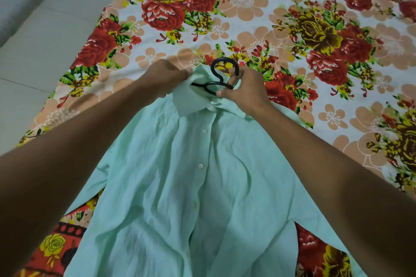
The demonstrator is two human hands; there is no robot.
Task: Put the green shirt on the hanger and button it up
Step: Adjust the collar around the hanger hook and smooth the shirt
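A pale green shirt [171, 186] lies front-up on the flowered bedsheet, collar pointing away from me. Two white buttons show on the left front panel, and the fronts lie loosely together. A black hanger [218, 69] sits inside the collar, with its hook sticking out past the neck opening. My left hand [165, 78] pinches the left side of the collar. My right hand [244, 87] grips the hanger's neck and the right collar, fingers curled around the black plastic. Cloth hides the hanger's arms.
The flowered bedsheet [270, 11] covers the bed under and around the shirt. Its left edge runs diagonally, with pale tiled floor [40, 36] beyond it. My forearms cross both lower corners of the view.
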